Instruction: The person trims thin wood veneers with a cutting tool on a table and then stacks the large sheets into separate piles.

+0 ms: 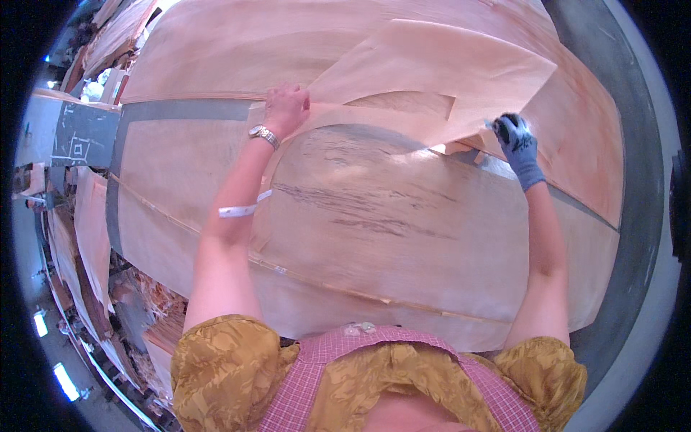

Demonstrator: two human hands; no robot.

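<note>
Pinched at its left end by the bare left hand (287, 108), a thin, pale wood sheet (461, 72) bows above larger panels (403, 270). Gloved right hand (514, 138): fingers curled beside the sheet's lower right edge, their contents indiscernible. Uneven tension between the sides would probably split or crease the sheet. Both arms extend forward, set wide apart.

At the left, a dark blue-grey surface (85, 135) bears white line markings (some form a small square), with a rounded white bundle (93, 90) above it. Below, a pinkish veneer sheet (91, 230) hangs near torn reddish-brown veneer scraps (163, 294). Two bright rectangular lights (65, 381) show at lower left; grey floor (640, 309) curves along the right
</note>
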